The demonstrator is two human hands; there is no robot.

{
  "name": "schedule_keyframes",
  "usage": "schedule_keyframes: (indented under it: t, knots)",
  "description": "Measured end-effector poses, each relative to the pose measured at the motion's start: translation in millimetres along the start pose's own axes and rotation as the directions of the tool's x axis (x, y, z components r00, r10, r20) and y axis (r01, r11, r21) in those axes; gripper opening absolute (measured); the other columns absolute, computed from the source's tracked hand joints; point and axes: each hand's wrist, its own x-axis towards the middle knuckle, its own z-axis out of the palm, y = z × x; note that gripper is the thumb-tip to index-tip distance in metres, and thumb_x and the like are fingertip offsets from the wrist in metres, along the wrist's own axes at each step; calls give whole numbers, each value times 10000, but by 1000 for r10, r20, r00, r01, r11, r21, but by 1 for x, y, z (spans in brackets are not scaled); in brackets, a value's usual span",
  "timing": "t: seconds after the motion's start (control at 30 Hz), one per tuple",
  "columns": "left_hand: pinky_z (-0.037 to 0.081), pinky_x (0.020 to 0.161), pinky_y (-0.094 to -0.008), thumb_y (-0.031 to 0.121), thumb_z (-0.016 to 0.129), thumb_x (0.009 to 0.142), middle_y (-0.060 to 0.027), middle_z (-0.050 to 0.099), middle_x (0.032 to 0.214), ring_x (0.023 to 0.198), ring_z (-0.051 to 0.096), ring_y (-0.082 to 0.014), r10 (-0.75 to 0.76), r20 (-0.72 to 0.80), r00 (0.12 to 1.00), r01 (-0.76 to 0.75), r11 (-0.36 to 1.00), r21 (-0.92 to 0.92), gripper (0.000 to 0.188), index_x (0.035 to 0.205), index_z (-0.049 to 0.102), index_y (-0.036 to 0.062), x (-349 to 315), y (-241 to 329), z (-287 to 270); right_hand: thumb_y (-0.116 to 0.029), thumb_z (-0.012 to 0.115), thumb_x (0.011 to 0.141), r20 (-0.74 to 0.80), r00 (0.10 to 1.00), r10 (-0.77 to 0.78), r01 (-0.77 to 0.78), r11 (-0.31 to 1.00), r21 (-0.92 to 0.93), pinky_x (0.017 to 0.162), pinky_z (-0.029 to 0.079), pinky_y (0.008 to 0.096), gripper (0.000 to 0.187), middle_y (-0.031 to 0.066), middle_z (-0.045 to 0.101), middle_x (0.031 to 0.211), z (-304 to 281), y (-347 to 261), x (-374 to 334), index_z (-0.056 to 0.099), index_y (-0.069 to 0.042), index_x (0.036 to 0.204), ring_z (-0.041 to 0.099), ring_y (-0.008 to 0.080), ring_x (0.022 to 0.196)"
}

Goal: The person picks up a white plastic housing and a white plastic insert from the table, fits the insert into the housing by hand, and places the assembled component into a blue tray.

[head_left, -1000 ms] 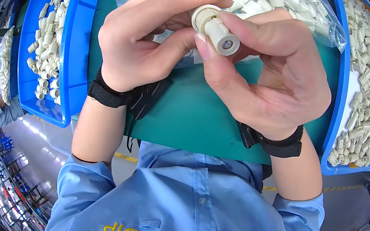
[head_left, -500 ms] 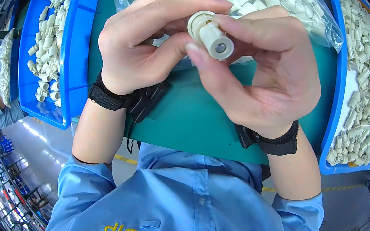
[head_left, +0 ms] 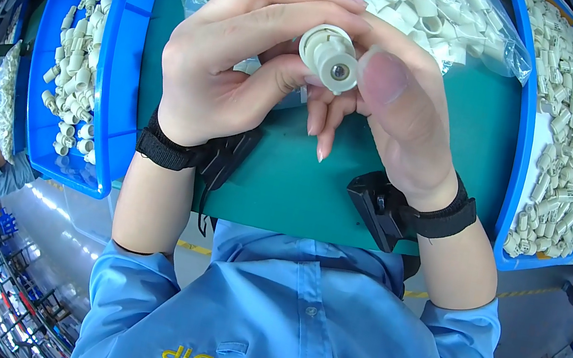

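Note:
A small off-white plastic fitting [head_left: 331, 59] is held up over the table's far half. It has a wide round collar and a narrower barrel, with a dark round centre in the end facing me. My left hand [head_left: 234, 62] is closed on its left side, the thumb below and the fingers arched over the top. From the other side my right hand [head_left: 412, 98] presses its thumb near the barrel. Its index finger passes behind the fitting, and two fingertips hang below. The exact right-hand contact is partly hidden.
Left stands a blue bin [head_left: 105, 139] with loose off-white parts [head_left: 76, 65]. At the right a blue tray [head_left: 509, 211] is full of small off-white pieces [head_left: 565, 144]. Clear bags [head_left: 423, 11] of white sleeves lie behind my hands on the green tabletop [head_left: 299, 196].
My right hand has rolled over, its thumb now pointing up and fingertips showing below. The fitting has turned slightly, its barrel end shifting up. My left hand has barely moved.

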Motion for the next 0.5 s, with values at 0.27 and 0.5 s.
schedule_keyframes:
  t: [0.27,0.5]
  knots:
    - [514,904,-364,-6,643,837,-196,691,1112,1043,660,-296,-89,19,996,90,992,-94,221,1041,716,-46,0,5,3,-485,601,924,-54,999,2,-5,999,-53,476,530,261,594,98,617,816,3,-3,-2,600,63,1154,637,161,632]
    - [511,916,-362,-26,637,822,-192,690,1118,1056,655,-291,-91,49,995,94,993,-77,239,1047,715,-45,0,3,3,-401,596,929,-68,997,47,-52,996,-69,450,503,258,476,84,597,727,1,-6,0,628,58,1052,616,148,580]
